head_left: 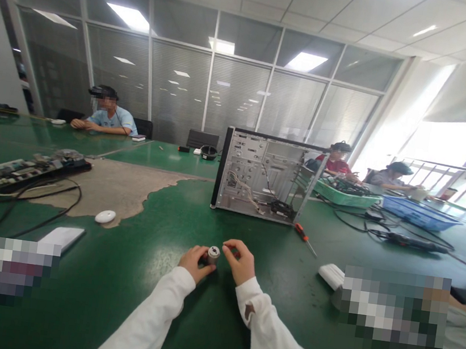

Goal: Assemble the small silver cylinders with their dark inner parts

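Note:
A small silvery metal cylinder, with dark marks and openings on its top face, stands upright between the thumb and fingers of my left hand. What kind of part it is I cannot make out. Close by on the right, my right hand has thumb and index finger pinched together, apart from the cylinder. Anything in that pinch is too small to name. Beyond both hands stands an open computer case with cables inside. A screwdriver with an orange and black handle lies at its right front corner.
On the green table are a white oval object, an electronics assembly with cables, a green basket, a blue basket and a dark corded tool. Several people sit around it; a sleeve shows at right.

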`<state>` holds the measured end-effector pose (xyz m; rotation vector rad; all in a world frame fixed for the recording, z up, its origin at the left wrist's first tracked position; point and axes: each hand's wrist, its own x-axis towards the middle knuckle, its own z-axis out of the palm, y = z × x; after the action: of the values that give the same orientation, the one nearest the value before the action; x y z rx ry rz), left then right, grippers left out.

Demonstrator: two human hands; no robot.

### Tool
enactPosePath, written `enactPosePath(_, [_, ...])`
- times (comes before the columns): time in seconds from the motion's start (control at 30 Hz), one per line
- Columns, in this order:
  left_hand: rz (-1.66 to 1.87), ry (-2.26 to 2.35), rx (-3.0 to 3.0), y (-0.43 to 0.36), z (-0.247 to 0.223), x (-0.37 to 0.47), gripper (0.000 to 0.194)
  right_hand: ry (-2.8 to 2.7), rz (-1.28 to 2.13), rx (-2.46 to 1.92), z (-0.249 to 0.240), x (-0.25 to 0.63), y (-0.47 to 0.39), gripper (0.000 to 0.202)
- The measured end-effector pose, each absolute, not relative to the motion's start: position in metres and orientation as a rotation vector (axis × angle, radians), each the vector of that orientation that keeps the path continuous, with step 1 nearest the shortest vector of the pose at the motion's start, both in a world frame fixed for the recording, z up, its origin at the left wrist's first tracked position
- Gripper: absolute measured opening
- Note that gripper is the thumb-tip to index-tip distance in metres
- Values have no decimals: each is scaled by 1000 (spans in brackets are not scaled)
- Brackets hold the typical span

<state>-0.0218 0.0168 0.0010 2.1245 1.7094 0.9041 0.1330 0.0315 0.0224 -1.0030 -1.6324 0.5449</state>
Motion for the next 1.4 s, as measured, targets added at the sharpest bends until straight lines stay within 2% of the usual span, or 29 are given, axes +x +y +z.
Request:
enactPosePath(0.9, [870, 1736, 2081, 14, 7, -20, 33, -1956, 310, -1282, -14, 167, 50, 10])
enactPosePath(1.03, [872, 1721, 2105, 16, 4, -21, 34, -1807, 488, -1216, -16, 166, 53, 9])
enactPosePath(1.17, [862, 1704, 2126, 19, -1, -24, 37, -1267, 794, -1164, -18, 181, 68, 20])
enactPosePath(1.4, [846, 1736, 2101, 17, 2, -22, 36, -837, 995, -1079, -24, 224, 95, 28])
